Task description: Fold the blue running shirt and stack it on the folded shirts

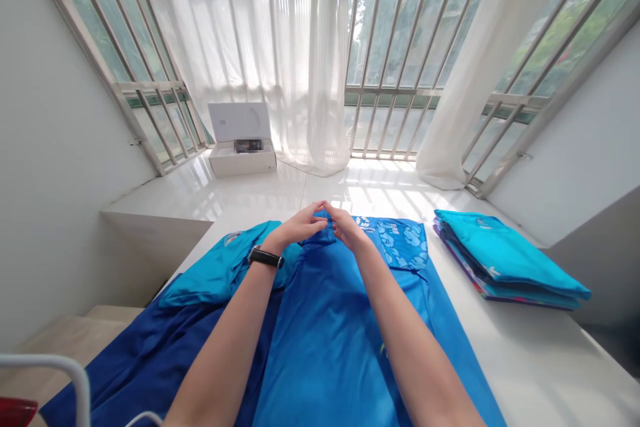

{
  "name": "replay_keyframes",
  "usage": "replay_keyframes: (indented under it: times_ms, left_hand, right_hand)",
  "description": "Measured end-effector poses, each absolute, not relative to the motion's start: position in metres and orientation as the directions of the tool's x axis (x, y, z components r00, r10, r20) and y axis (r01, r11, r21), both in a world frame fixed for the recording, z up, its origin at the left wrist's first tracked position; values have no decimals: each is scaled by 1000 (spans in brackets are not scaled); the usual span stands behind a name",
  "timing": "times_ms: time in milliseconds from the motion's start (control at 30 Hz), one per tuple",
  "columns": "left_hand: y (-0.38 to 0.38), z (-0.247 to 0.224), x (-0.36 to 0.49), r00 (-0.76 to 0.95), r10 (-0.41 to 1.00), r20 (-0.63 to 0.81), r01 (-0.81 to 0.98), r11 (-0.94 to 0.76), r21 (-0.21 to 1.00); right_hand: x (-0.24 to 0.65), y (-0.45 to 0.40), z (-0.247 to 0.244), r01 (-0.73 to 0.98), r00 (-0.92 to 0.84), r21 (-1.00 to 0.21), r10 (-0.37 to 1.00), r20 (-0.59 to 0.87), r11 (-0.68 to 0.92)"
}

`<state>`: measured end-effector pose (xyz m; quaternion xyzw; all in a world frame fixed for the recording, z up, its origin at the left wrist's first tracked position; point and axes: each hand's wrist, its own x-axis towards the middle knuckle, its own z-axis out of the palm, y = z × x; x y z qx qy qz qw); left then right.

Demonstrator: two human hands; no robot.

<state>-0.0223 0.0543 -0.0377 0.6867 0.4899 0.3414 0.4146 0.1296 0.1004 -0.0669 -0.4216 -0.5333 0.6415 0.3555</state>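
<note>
My left hand (299,227) and right hand (347,227) meet at the fingertips, arched over the collar (321,235) of a blue shirt (325,327). My fingers curve loosely, each thumb a little apart from them, and I have hold of nothing that shows; whether my thumbs touch the collar I cannot tell. The shirt lies spread beneath my forearms on the white table (505,340), its collar at the far end.

Just beside my right hand the shirt carries a white emblem (362,221), and its light-patterned panel (404,245) has small white characters near the top, too small to read. A yellow mark (383,350) lower down is partly behind my right forearm.

To my left, a turquoise garment (210,280) bears a small emblem (232,237), also unreadable. A folded pile (510,253) on my right shows another faint one on top. By the curtain (327,100), an open white box (243,163) has a dark, blurred-out patch inside.
</note>
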Motion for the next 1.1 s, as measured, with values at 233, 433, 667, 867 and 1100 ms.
replay_keyframes:
  times_ms: [233, 433, 667, 867, 1100]
  left_hand:
    - [49, -43, -49, 210, 978, 15, 714, -163, 681]
    - [38, -33, -38, 300, 941, -156, 842, -185, 506]
    - [39, -38, -22, 302, 907, -292, 889, -158, 429]
    - [37, -40, -20, 282, 911, -300, 910, -155, 384]
    - [32, -33, -13, 278, 862, -423, 914, -102, 393]
  right_hand:
    - [133, 108, -93, 49, -222, -991, 966, -132, -125]
    - [143, 111, -86, 160, -198, -986, 980, 23, 56]
    - [168, 125, -86, 448, -145, -883, 986, 83, 140]
    - [176, 126, -103, 587, -118, -803, 992, 41, 103]
    - [180, 127, -101, 618, -144, -778, 989, 32, 115]
